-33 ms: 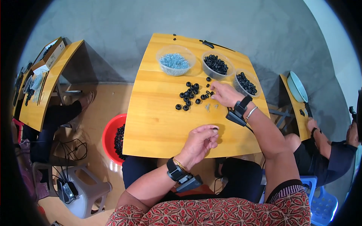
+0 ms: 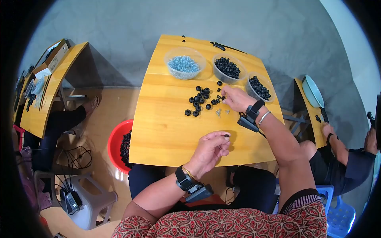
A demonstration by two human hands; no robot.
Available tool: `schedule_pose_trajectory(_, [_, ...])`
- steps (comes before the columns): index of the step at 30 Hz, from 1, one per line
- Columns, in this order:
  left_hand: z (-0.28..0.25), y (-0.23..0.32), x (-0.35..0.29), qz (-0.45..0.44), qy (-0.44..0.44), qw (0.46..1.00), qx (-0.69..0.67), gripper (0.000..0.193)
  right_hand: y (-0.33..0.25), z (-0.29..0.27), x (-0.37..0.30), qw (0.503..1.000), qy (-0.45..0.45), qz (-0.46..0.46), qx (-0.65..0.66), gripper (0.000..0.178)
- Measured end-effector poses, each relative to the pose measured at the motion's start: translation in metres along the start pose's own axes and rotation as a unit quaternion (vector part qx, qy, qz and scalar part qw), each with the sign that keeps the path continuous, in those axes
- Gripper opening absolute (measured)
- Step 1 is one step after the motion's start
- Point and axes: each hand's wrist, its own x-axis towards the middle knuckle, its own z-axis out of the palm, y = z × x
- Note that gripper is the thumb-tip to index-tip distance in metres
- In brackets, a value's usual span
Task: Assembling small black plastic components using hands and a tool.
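Note:
My left hand [image 2: 210,150] is over the table's near edge, its thumb and forefinger pinched on a small black piece whose exact kind I cannot make out. My right hand [image 2: 237,100] reaches across the table, thumb and forefinger closing round a small black piece at the fingertips. Left of it lies a loose group of round black knobs with holes [image 2: 196,99]. Several smaller black pieces [image 2: 218,97] lie beside the right fingertips. Two little heaps of tiny silvery parts [image 2: 218,113] sit just below that hand.
Clear plastic bowls hold pale blue beads [image 2: 183,65], black rings [image 2: 227,68] and small black parts [image 2: 260,88]. A black-handled tool [image 2: 218,47] lies at the table's far edge. A red basin [image 2: 115,146] of black parts stands left. Other people sit at tables on both sides.

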Motion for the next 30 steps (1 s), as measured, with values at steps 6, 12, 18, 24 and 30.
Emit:
schedule_pose_trajectory(6, [-0.002, 0.000, -0.002, 0.018, 0.001, 1.000, 0.017, 0.012, -0.034, -0.024, 0.003, 0.995, -0.041, 0.090, 0.019, 0.022])
schedule_pose_trajectory(12, [0.001, 0.000, -0.001, 0.018, -0.006, 0.999, 0.033, 0.012, -0.019, -0.003, 0.008, 0.997, -0.072, 0.034, 0.006, 0.021])
schedule_pose_trajectory(18, [0.003, 0.009, -0.001, 0.030, -0.015, 0.999, 0.030, 0.011, -0.016, -0.019, 0.005, 0.997, 0.066, -0.007, 0.030, 0.015])
schedule_pose_trajectory(24, [-0.004, 0.016, 0.002, 0.027, -0.027, 0.997, 0.064, 0.018, -0.016, -0.014, -0.023, 0.994, 0.020, 0.029, 0.099, 0.007])
schedule_pose_trajectory(30, [-0.007, 0.016, 0.011, 0.044, -0.054, 0.997, 0.035, 0.020, -0.013, -0.001, -0.020, 0.996, 0.072, -0.030, 0.033, 0.008])
